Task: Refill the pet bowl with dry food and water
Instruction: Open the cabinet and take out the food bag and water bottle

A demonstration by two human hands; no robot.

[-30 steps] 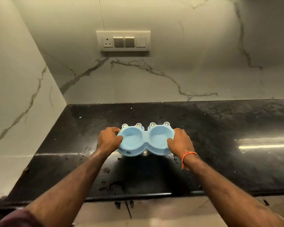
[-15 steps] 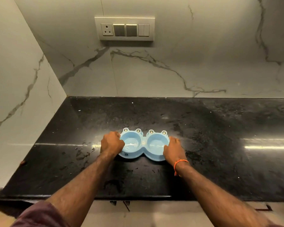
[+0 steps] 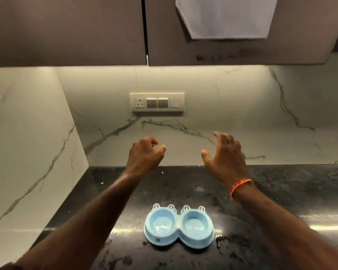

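Note:
A light blue double pet bowl (image 3: 179,227) rests on the black stone counter (image 3: 281,191), near its front edge. Both of its round wells look bare apart from a wet sheen. My left hand (image 3: 144,154) is raised well above and behind the bowl, fingers loosely curled and holding nothing. My right hand (image 3: 225,154), with an orange thread at the wrist, is raised beside it, fingers spread, also holding nothing. No food or water container is in view.
Brown upper cabinets (image 3: 66,30) hang overhead, with a small handle (image 3: 147,59) at the gap between two doors. A white sheet (image 3: 226,16) hangs on the right door. A switch panel (image 3: 157,103) sits on the marble backsplash. A marble side wall (image 3: 27,143) closes off the left.
Both hands have let go of the bowl, which now sits on the counter, and have risen toward the cabinets. The view has tilted upward, showing the cabinets.

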